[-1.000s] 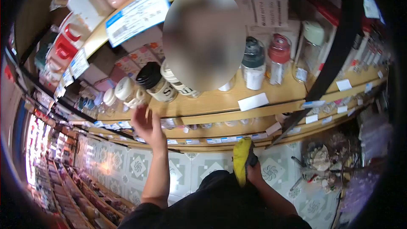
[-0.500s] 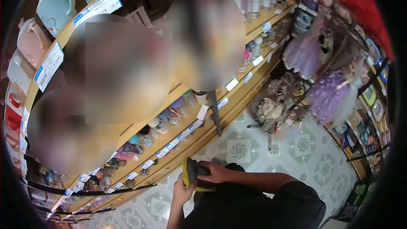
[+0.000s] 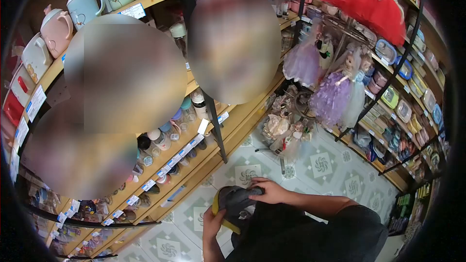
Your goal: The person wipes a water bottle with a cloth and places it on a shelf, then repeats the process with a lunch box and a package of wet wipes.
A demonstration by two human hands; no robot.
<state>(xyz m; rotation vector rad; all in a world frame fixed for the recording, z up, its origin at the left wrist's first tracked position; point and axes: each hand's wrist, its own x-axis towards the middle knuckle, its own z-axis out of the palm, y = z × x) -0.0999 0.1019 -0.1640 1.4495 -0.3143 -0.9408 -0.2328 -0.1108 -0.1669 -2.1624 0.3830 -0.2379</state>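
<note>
Low in the view, in front of my dark shirt, both hands hold a soft-looking dark grey and yellow cloth (image 3: 235, 200). My left hand (image 3: 212, 222) grips its yellow edge, with the thumb on the side facing me. On the other side, my right hand (image 3: 268, 191) has its fingers closed on the grey part. The cloth looks folded or bunched; its exact kind does not show.
Shelves (image 3: 182, 167) of bottles and cups run along the left, topped by lidded ceramic mugs (image 3: 87, 4). Dolls in gowns (image 3: 335, 90) hang on a rack ahead. Shelves on the right hold food boxes (image 3: 404, 112). Blurred patches hide part of the left shelves.
The view has turned right, bringing more of the right shelves and red-dressed dolls into sight. My right hand has moved outward, and more of the cloth's grey side shows spread between my hands.
</note>
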